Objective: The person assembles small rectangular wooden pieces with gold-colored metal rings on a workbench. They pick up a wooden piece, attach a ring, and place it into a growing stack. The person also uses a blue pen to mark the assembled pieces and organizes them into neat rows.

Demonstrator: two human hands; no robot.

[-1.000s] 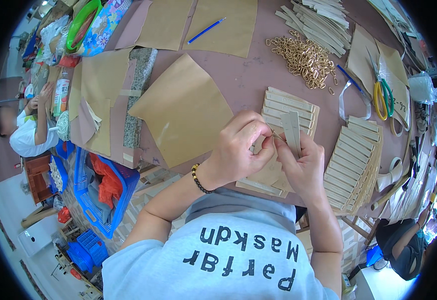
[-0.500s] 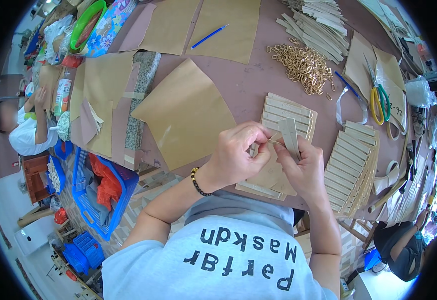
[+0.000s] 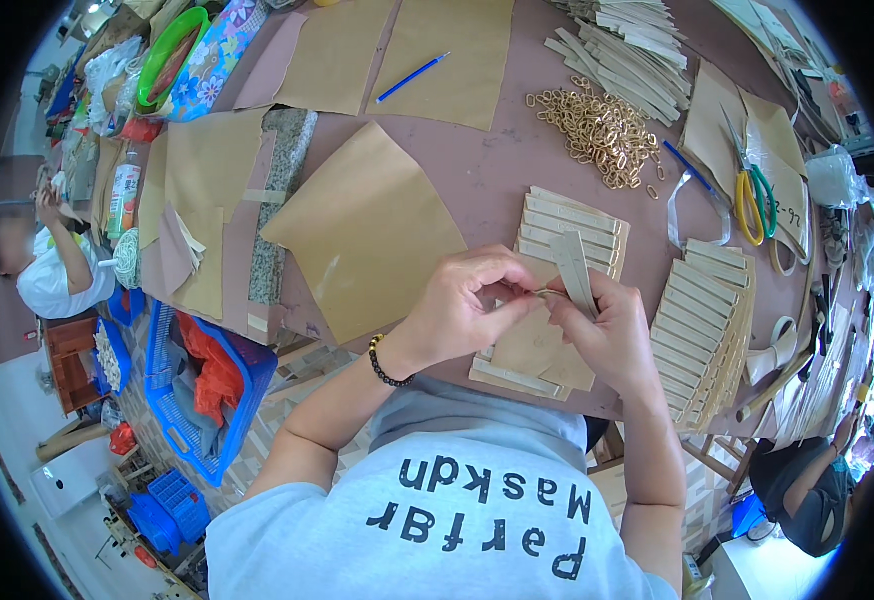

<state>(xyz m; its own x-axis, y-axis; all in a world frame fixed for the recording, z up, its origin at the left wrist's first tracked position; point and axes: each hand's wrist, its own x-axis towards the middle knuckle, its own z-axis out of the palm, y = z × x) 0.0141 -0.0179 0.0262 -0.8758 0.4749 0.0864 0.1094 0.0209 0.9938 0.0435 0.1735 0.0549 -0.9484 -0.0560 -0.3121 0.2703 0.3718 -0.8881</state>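
My left hand (image 3: 469, 308), with a beaded bracelet at the wrist, is closed, thumb and forefinger pinching one end of a narrow strip in front of me. My right hand (image 3: 612, 330) grips the strip's other end, and a few pale flat strips (image 3: 573, 268) stand up from its fingers. Whether a metal ring is on the pinched strip is too small to tell. Under both hands lies a brown card (image 3: 597, 232) with pale strips stuck on in rows. To its right is a stack of similar strip-covered cards (image 3: 699, 335).
Gold oval rings (image 3: 597, 135) are heaped beyond my right hand, near a pile of loose strips (image 3: 627, 60). Scissors (image 3: 754, 200) and a blue pen (image 3: 690, 165) lie right. Brown sheets (image 3: 367, 230) and a stone slab (image 3: 282, 210) lie left. Two other people sit nearby.
My left fingers have shifted slightly, and the narrow strip now shows as a short curve between my hands. The person at the far left has raised their hands.
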